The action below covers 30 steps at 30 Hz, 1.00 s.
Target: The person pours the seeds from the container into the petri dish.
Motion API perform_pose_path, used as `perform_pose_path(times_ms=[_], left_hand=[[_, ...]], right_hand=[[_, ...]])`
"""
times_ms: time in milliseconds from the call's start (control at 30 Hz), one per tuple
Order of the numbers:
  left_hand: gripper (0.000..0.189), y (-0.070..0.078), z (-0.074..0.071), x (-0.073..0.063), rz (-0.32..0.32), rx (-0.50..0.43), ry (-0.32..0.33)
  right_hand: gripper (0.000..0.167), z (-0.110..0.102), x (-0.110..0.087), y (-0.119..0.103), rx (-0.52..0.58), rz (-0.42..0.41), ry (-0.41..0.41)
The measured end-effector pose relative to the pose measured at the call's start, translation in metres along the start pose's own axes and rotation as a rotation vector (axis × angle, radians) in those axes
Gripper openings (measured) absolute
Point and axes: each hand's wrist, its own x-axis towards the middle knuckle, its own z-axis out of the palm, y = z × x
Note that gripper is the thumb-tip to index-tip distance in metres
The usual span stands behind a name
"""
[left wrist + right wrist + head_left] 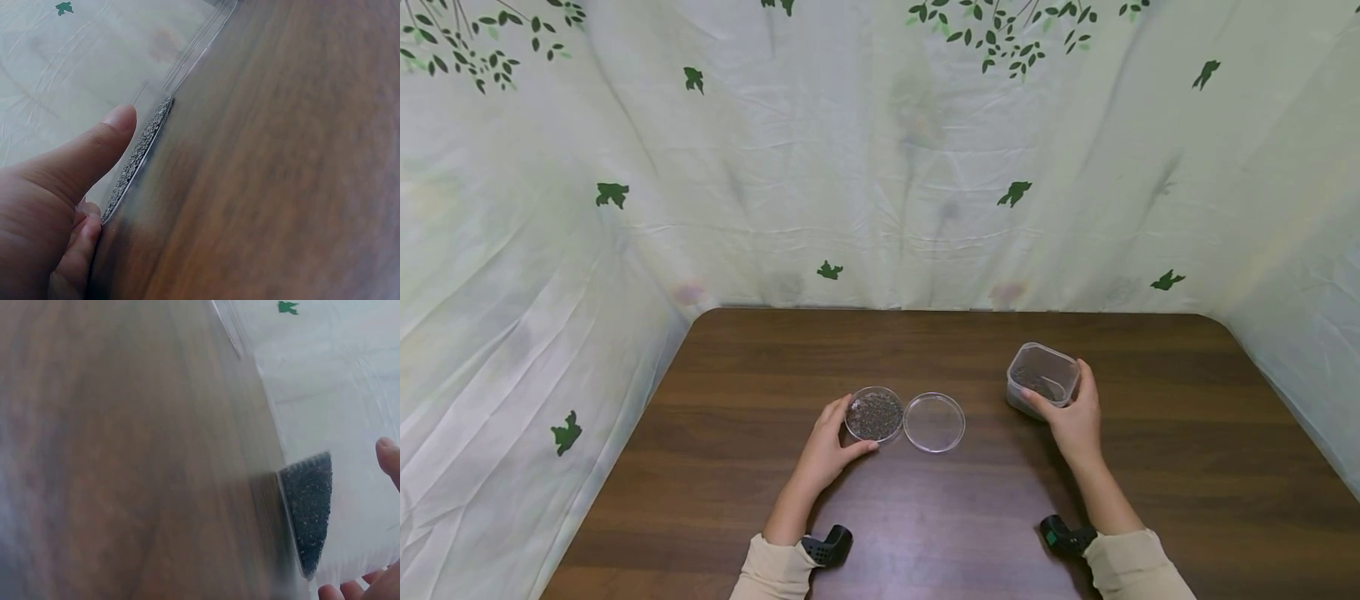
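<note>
A round clear petri dish (874,415) full of dark grey grains lies on the table, and my left hand (829,452) holds it by its left side, thumb at the near rim and fingers round the far edge. Edge-on in the left wrist view, the grains (139,161) form a thin layer. Right beside this dish lies a clear round lid (934,423). Farther right, my right hand (1077,417) grips a clear rectangular plastic tub (1043,372) by its right side. Dark grains (307,506) sit slanted along one side of the tub in the right wrist view.
The brown wooden table (760,358) has rounded far corners. Behind it and at both sides hangs a white cloth (880,167) printed with green leaves and birds. Each wrist wears a black camera band, one at the left sleeve (775,571).
</note>
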Motion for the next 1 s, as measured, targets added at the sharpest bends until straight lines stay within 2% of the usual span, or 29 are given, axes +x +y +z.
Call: perform_pose_path(times_ms=[333,633,800,1000], left_hand=[[0.086,0.000,0.000,0.000,0.009,-0.003,0.002],[0.086,0.002,0.000,0.000,0.004,-0.007,0.004],[0.086,0.002,-0.001,0.000,0.004,-0.012,0.003],[0.086,0.002,-0.001,0.000,0.010,-0.011,0.007]], right_hand=[[0.096,-0.006,-0.002,0.005,-0.006,0.041,0.010],[0.105,-0.009,-0.003,0.001,0.003,0.054,-0.014],[0.104,-0.009,-0.003,-0.007,-0.004,0.007,0.024],[0.101,-0.008,-0.006,-0.017,0.030,-0.104,0.030]])
